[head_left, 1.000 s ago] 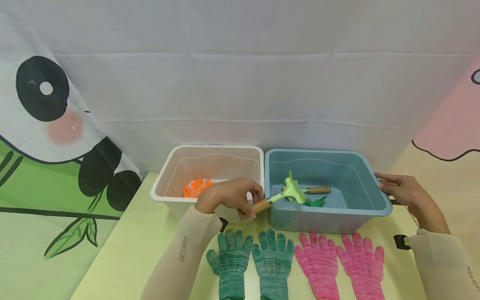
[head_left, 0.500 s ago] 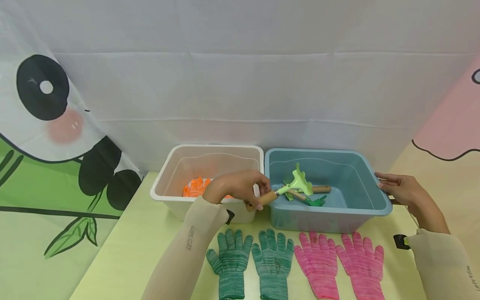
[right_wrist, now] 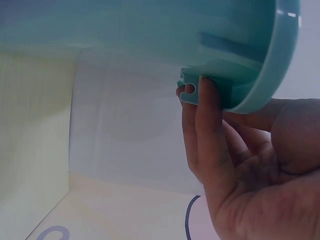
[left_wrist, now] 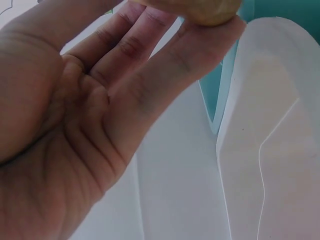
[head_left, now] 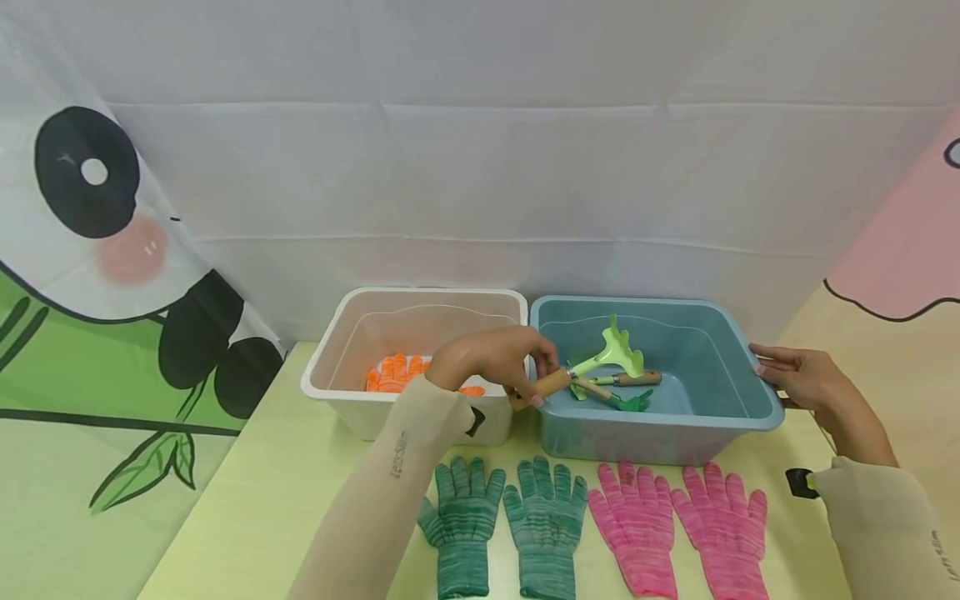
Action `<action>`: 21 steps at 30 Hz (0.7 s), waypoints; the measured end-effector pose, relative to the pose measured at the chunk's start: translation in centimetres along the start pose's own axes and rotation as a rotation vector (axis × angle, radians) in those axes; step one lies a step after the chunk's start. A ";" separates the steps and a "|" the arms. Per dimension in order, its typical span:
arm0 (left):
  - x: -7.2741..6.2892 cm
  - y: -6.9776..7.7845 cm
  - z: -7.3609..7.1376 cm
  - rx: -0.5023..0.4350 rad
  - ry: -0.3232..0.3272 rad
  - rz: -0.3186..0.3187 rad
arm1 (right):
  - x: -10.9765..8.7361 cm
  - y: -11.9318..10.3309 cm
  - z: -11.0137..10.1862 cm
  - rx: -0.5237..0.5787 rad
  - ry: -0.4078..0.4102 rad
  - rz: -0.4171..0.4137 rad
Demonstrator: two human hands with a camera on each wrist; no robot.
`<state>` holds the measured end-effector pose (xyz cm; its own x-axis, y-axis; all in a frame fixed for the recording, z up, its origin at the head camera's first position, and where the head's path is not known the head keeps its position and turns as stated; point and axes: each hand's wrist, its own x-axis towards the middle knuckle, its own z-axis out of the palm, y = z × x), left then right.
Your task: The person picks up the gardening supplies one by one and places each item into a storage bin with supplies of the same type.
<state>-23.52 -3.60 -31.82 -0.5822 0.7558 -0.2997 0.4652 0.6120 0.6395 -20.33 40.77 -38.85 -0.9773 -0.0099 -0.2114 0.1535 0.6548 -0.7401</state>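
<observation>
My left hand (head_left: 498,360) pinches the wooden handle of a light-green hand rake (head_left: 618,350). The rake's pronged head hangs over the inside of the blue bin (head_left: 720,421). In the left wrist view, the fingertips of the left hand (left_wrist: 125,95) press on the wooden handle end (left_wrist: 210,10). At the bin's right end, my right hand (head_left: 810,379) holds the rim; in the right wrist view its fingers (right_wrist: 207,115) reach under the rim beside a small tab. In the bin lie a dark-green garden tool (head_left: 633,402) and another wooden-handled tool (head_left: 637,378).
To the left of the blue bin stands a white bin (head_left: 337,396), with orange gloves (head_left: 393,372) inside. A pair of green gloves (head_left: 547,525) and a pair of pink gloves (head_left: 637,525) lie flat on the pale table (head_left: 247,508) in front. White cloth (head_left: 480,167) hangs behind.
My left hand has moved right and slightly up with the hand rake, carrying its head farther over the blue bin. The right hand stays at the rim.
</observation>
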 end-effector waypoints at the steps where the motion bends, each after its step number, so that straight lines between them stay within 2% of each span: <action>1: 0.2 0.0 0.0 0.000 -0.001 0.005 | 0.0 0.0 0.0 -0.002 0.001 0.001; 8: 1.3 0.4 -0.1 -0.009 0.005 0.012 | 0.0 0.1 0.0 0.001 0.004 -0.001; 13: 2.2 0.7 -0.1 0.030 0.006 0.022 | -0.1 0.0 0.0 0.004 -0.002 0.003; 21: 3.3 1.4 -0.4 0.027 -0.018 0.020 | -0.1 0.0 0.1 -0.008 0.001 0.000</action>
<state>-25.05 -0.31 -31.64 -0.5604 0.7720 -0.3001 0.4946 0.6026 0.6264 -20.26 40.70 -38.83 -0.9775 -0.0097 -0.2108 0.1520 0.6606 -0.7352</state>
